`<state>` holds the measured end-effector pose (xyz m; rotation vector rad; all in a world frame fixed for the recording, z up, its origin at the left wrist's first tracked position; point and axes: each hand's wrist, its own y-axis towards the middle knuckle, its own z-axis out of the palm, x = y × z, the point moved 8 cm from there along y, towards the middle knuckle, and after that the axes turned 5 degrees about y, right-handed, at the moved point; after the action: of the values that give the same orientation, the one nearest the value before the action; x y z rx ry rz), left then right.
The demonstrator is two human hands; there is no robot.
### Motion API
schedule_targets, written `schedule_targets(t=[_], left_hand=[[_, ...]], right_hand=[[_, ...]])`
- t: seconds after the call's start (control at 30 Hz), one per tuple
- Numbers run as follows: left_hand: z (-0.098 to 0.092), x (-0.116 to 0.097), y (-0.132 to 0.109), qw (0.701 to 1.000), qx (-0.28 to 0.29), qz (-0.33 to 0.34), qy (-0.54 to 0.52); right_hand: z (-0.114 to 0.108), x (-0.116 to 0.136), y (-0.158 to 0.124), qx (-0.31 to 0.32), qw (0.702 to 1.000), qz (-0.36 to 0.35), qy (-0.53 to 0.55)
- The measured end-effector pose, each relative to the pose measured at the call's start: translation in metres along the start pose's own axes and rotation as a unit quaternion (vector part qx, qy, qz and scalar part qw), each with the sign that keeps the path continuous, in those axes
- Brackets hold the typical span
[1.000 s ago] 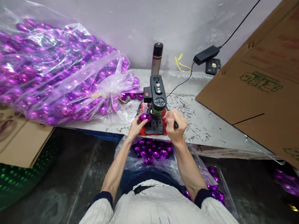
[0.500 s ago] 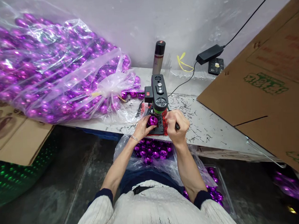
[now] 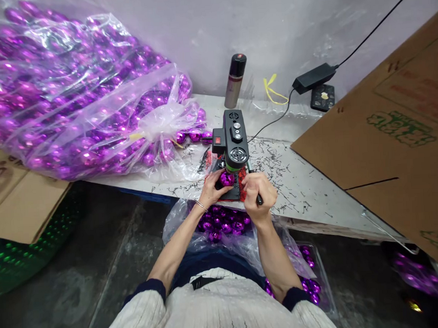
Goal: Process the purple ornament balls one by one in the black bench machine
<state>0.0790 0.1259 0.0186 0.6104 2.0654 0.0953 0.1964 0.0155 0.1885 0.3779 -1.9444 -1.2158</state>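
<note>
A small black bench press with a red switch stands on a red mat near the table's front edge. My left hand is closed on a shiny purple ball and holds it on the press base under the head. My right hand is wrapped round the black lever handle on the press's right side. A clear bag of purple balls lies open in my lap just below both hands.
A big clear bag of purple balls fills the table's left. A spray can, a power adapter and a wall socket stand at the back. A cardboard sheet leans at the right. Metal scraps litter the table.
My left hand has carried the purple ball from the left of the press to under its head. My right hand stays on the lever. The view has tilted slightly.
</note>
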Motion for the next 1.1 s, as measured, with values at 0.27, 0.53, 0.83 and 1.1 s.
schedule_targets(t=[0.27,0.53,0.83,1.1], left_hand=[[0.004,0.008,-0.003,1.0,-0.009,-0.004,0.008],[0.005,0.006,-0.007,1.0,-0.018,0.008,0.022],[0.006,0.005,-0.004,1.0,-0.009,0.015,0.008],[0.006,0.004,0.0,0.999,-0.028,0.039,-0.006]], right_hand=[[0.008,-0.021,-0.043,-0.05,0.999,-0.008,-0.001],[0.011,-0.031,-0.058,-0.088,0.996,-0.015,0.005],[0.012,-0.038,-0.063,-0.081,0.997,-0.006,0.02],[0.012,-0.031,-0.053,-0.057,0.998,-0.008,0.032]])
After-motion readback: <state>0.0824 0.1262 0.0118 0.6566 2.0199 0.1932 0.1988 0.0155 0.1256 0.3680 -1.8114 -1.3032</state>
